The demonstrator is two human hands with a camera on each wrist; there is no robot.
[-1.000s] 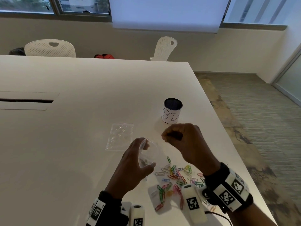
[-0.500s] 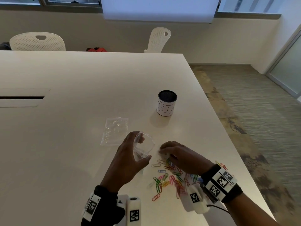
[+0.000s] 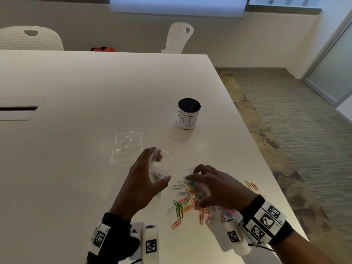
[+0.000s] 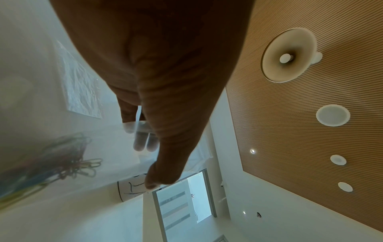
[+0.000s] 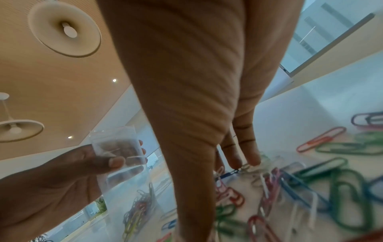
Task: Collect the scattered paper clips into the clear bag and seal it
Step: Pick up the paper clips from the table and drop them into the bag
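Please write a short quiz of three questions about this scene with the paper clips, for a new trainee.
1. True or false: the clear bag lies flat on the table.
2. Which hand reaches down to the paper clips? A) left hand B) right hand
3. Fill in: the white cup stands ___ the hands, farther from the person.

Key: 1. False, the left hand holds it up with its mouth open. 2. B. 3. beyond.
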